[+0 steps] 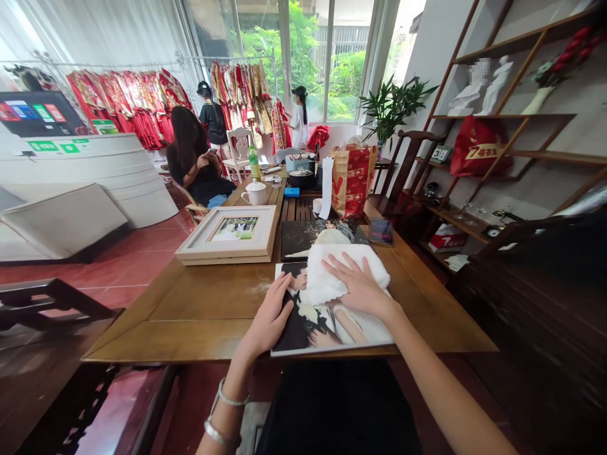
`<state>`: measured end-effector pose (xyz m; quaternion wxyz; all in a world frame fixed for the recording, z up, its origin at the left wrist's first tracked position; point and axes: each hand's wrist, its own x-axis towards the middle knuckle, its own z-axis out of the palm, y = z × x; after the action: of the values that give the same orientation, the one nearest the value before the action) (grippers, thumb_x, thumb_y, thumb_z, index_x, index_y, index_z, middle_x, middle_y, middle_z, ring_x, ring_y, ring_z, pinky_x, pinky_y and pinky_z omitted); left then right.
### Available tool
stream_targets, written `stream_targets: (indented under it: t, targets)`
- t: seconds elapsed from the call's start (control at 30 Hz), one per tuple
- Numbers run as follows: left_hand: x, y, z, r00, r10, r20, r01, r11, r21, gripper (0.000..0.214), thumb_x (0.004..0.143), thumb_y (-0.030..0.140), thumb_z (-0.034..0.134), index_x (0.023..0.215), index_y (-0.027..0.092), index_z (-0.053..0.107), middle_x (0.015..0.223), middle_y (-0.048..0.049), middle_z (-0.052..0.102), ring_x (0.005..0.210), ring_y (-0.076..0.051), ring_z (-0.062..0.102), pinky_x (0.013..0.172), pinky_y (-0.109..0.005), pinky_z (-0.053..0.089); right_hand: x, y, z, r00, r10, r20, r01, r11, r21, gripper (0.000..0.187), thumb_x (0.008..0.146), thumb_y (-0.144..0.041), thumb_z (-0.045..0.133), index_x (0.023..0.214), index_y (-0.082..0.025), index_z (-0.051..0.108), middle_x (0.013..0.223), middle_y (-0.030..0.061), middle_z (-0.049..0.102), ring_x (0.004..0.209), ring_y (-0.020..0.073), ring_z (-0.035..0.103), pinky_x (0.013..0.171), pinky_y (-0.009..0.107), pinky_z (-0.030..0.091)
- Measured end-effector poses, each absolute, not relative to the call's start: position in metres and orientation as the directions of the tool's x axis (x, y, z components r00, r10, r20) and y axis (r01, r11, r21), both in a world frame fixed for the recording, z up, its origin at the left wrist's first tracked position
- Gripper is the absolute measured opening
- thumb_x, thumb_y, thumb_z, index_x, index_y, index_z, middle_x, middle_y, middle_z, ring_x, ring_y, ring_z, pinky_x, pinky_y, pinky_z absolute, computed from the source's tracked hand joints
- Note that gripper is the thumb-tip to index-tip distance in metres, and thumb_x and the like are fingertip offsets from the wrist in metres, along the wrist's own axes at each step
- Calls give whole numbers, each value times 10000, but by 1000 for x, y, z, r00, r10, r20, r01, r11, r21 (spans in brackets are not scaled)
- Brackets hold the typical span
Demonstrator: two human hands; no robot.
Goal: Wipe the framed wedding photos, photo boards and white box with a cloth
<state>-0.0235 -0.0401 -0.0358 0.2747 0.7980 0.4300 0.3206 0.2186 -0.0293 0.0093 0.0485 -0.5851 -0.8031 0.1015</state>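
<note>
A large photo print [327, 325] lies at the near edge of the wooden table [213, 303]. My left hand [268, 319] rests on its left edge, fingers stretched over the border and holding it down. My right hand [358, 284] lies flat, fingers spread, on a white cloth [332, 268] that covers the upper part of the print. A second, darker photo print [308, 235] lies just beyond the cloth.
Two stacked framed pictures [230, 232] sit on the table's left. Further back are a white teapot [256, 191], a green bottle [254, 162], a red paper bag [353, 180] and a pot. A person sits at the far left; two others stand by racks of red garments. Shelves line the right.
</note>
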Motion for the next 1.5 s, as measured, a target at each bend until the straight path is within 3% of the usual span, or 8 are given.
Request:
stream_targets:
  t: [0.1, 0.27, 0.37, 0.6, 0.87, 1.1, 1.3, 1.5]
  targets:
    - [-23, -40, -37, 422, 861, 284, 499, -482, 720, 494, 952, 276, 354, 1437, 207, 291, 1540, -88, 248, 1441, -218, 149, 1181, -441, 134, 204, -52, 8, -338, 941, -13, 924, 329, -195, 954, 593, -82, 453, 1482, -317, 198, 1573, -41, 112, 1437, 300, -4, 1082, 648, -52]
    - [-23, -39, -38, 414, 865, 284, 488, -474, 733, 493, 956, 274, 351, 1442, 222, 284, 1547, -78, 232, 1442, -218, 145, 1181, -446, 135, 197, -122, 8, -421, 907, -6, 894, 414, -173, 1096, 484, -33, 425, 1487, -353, 122, 1573, -89, 37, 1438, 262, -62, 1106, 616, -67]
    - [-22, -40, -38, 421, 857, 296, 481, -488, 729, 489, 957, 271, 353, 1440, 235, 289, 1541, -70, 247, 1440, -216, 155, 1181, -444, 138, 207, -144, 8, -410, 912, -24, 900, 400, -171, 1106, 485, -21, 405, 1483, -383, 94, 1566, -116, 32, 1440, 232, -54, 1125, 597, -30]
    - [-22, -40, -37, 427, 857, 289, 493, -489, 720, 494, 959, 269, 347, 1446, 222, 278, 1542, -75, 245, 1441, -207, 149, 1183, -437, 127, 242, -90, 3, -250, 967, -38, 958, 241, -158, 999, 575, -51, 426, 1478, -378, 153, 1566, -87, 97, 1441, 270, 21, 1106, 642, 56]
    - [-23, -38, -37, 437, 852, 289, 499, -497, 710, 494, 960, 273, 337, 1448, 226, 275, 1541, -76, 251, 1444, -214, 139, 1182, -450, 128, 241, -13, 11, -239, 969, -68, 962, 227, -153, 905, 662, -76, 444, 1485, -331, 168, 1573, -29, 112, 1438, 300, 42, 1084, 673, 46]
    - [-21, -40, -37, 423, 863, 275, 514, -479, 712, 500, 954, 269, 339, 1446, 200, 279, 1540, -90, 251, 1442, -218, 146, 1182, -456, 129, 234, -73, 8, -265, 964, -10, 959, 262, -103, 960, 617, -16, 427, 1483, -338, 168, 1573, -41, 110, 1439, 289, 21, 1091, 664, 63]
    - [-21, -40, -36, 427, 859, 283, 499, -485, 719, 500, 954, 266, 339, 1448, 214, 279, 1539, -78, 258, 1440, -224, 150, 1182, -458, 134, 233, -149, 2, -312, 950, 15, 948, 312, -62, 1105, 517, 34, 395, 1486, -380, 64, 1572, -73, 57, 1439, 270, -16, 1106, 654, 84]
    - [-22, -39, -36, 437, 848, 300, 489, -504, 712, 493, 956, 258, 339, 1445, 228, 288, 1531, -76, 270, 1437, -229, 156, 1180, -477, 131, 230, -112, 7, -273, 961, -47, 958, 267, -104, 1022, 570, -11, 413, 1486, -360, 124, 1570, -73, 64, 1439, 276, -10, 1095, 665, 55]
